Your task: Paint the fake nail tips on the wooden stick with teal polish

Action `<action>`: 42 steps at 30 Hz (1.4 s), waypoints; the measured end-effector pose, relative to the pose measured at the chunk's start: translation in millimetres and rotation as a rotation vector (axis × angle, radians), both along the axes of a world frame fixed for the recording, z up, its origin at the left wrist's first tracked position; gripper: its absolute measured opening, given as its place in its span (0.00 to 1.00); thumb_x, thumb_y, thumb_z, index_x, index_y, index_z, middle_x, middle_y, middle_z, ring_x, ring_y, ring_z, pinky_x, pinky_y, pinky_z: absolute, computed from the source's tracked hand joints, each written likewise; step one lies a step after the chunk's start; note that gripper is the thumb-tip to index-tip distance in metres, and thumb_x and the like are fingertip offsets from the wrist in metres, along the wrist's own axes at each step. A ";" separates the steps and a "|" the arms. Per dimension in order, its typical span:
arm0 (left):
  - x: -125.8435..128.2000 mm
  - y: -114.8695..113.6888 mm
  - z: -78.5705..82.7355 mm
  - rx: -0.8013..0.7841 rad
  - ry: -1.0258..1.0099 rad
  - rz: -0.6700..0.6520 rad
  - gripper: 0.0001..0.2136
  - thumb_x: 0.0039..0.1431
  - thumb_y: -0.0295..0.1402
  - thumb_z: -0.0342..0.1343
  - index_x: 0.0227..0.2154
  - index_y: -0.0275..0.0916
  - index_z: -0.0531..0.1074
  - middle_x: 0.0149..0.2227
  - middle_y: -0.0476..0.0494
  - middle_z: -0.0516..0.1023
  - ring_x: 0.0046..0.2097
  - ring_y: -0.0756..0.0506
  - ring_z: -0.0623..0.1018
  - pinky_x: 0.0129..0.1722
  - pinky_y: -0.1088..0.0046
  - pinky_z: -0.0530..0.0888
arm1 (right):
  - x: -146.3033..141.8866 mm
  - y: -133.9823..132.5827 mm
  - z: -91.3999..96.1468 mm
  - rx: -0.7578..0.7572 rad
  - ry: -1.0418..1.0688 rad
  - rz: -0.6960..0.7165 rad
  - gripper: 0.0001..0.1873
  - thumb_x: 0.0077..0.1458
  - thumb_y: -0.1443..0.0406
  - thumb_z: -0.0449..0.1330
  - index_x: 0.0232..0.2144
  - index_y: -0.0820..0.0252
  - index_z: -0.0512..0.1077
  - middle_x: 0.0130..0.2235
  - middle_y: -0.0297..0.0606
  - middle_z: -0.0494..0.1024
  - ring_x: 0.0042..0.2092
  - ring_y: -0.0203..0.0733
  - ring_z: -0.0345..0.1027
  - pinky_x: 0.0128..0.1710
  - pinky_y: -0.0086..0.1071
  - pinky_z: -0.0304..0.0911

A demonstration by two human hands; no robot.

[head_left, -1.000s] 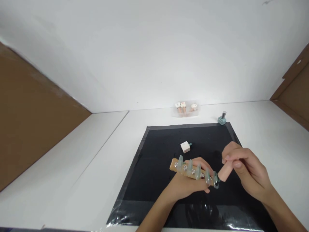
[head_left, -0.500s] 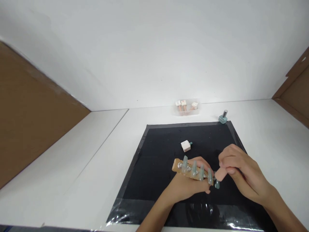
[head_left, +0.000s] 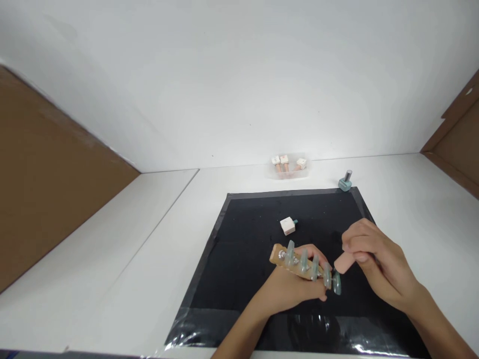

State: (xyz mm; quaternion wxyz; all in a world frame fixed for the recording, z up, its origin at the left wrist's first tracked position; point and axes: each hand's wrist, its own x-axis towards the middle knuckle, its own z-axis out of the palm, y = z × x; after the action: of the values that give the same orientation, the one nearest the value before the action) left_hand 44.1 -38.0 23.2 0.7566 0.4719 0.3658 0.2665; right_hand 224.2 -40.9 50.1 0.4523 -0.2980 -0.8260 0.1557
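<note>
My left hand grips a tan wooden bar from below, holding it above the black mat. The bar carries several pale green nail tips on metal pegs. My right hand is closed in a pinch on a small pink cylinder, held just off the bar's right end and the last green tip. Whether the cylinder touches that tip I cannot tell.
A small white block with a green stub lies on the mat beyond the hands. A green nail polish bottle stands at the mat's far right corner. A clear tray of several white-capped pieces sits by the back wall. Brown boards flank the table.
The bar has tilted slightly and shifted a little to the right. My right hand with the pink cylinder moved in toward the bar's end and then drew back slightly.
</note>
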 end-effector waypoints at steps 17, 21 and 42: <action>-1.0 0.0 -2.3 -0.017 0.003 -0.014 0.11 0.36 0.22 0.61 0.26 0.35 0.67 0.25 0.51 0.71 0.27 0.52 0.73 0.25 0.76 0.73 | 2.2 -0.7 -1.7 -0.028 0.039 0.000 0.09 0.63 0.71 0.45 0.36 0.56 0.63 0.25 0.35 0.70 0.30 0.41 0.62 0.29 0.36 0.60; -1.3 -0.2 -1.7 -0.018 -0.009 -0.018 0.11 0.37 0.23 0.62 0.26 0.35 0.67 0.25 0.51 0.71 0.26 0.52 0.73 0.25 0.76 0.73 | 2.2 -0.2 -0.5 -0.030 -0.012 -0.005 0.09 0.61 0.73 0.46 0.33 0.57 0.63 0.24 0.34 0.70 0.30 0.41 0.62 0.30 0.35 0.59; -4.8 4.4 -9.1 -0.659 -0.543 0.186 0.12 0.34 0.16 0.59 0.24 0.32 0.67 0.25 0.47 0.70 0.27 0.56 0.71 0.14 0.94 0.57 | -9.3 -6.5 2.5 -0.474 0.647 -0.100 0.04 0.55 0.63 0.62 0.31 0.56 0.69 0.32 0.36 0.76 0.25 0.33 0.68 0.23 0.25 0.69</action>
State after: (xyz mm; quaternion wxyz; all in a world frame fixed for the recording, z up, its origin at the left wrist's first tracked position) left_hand 39.3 -33.5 14.1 0.9083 0.0829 0.2601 0.3170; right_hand 214.9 -47.5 52.7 0.6150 -0.3693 -0.5667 0.4054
